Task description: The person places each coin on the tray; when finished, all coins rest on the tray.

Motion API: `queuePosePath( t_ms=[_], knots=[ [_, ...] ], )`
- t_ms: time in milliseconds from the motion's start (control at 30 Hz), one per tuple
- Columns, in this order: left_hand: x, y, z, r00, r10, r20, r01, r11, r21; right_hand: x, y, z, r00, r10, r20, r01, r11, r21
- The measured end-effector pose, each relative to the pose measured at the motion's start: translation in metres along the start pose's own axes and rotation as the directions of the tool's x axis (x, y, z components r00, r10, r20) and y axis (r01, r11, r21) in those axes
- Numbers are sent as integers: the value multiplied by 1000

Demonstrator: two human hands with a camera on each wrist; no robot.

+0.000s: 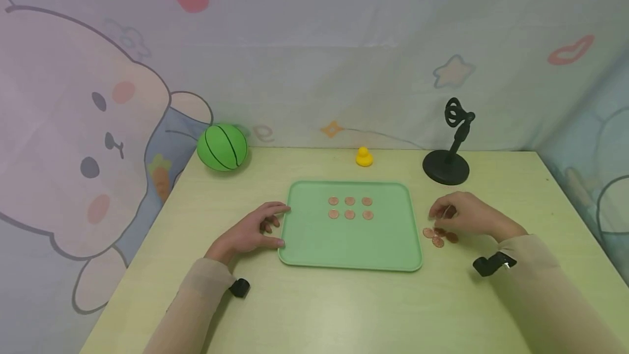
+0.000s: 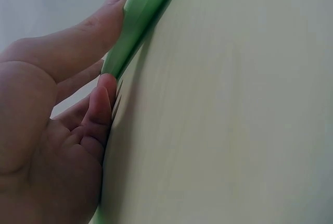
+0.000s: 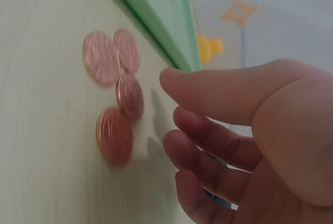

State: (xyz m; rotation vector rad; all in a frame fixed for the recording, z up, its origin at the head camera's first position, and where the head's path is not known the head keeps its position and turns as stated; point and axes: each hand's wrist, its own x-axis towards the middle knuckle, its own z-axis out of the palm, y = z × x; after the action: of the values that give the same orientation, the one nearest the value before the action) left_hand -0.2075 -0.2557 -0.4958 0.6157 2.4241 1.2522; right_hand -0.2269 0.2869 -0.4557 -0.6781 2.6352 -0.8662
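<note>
A pale green tray [image 1: 344, 247] lies on the table, with copper coins [image 1: 349, 214] set on it in two rows of three. At its left edge rests my left hand [image 1: 253, 231], thumb and index finger spread apart along the rim and the other fingers bent. Several loose copper coins [image 1: 438, 242] lie close together on the table just right of the tray. My right hand [image 1: 467, 214] hovers beside them, fingers loosely bent. In the right wrist view a gap shows between the thumb [image 3: 208, 91] and the fingers, with nothing held; the loose coins [image 3: 115, 138] are near the fingertips.
Behind the tray stands a small yellow rubber duck [image 1: 364, 157]. A green ball [image 1: 223, 147] sits at the table's back left corner. At the back right is a black stand [image 1: 446, 167] with a ringed holder on top. A printed cloth [image 1: 314, 70] hangs behind the table.
</note>
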Motion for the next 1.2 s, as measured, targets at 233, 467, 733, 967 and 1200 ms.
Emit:
queuePosePath(
  t_ms=[233, 467, 733, 967, 1200],
  knots=[
    [-1, 0, 0, 1000, 0, -2, 0, 1000, 6, -20, 15, -6, 998, 14, 61, -13, 1000, -2],
    [-2, 1, -1, 1000, 12, 3, -12, 1000, 7, -31, 24, -3, 995, 31, 94, -33, 999, 20],
    [-1, 0, 0, 1000, 10, -3, -10, 1000, -3, -35, 23, 2, 998, 41, 52, -41, 999, 13],
    [-1, 0, 0, 1000, 21, -5, -21, 1000, -13, -35, 19, 2, 998, 57, 38, -57, 998, 13],
    [-1, -2, 0, 1000, 18, -4, -18, 1000, -8, -32, 17, 3, 997, 40, 65, -42, 999, 26]
  ],
)
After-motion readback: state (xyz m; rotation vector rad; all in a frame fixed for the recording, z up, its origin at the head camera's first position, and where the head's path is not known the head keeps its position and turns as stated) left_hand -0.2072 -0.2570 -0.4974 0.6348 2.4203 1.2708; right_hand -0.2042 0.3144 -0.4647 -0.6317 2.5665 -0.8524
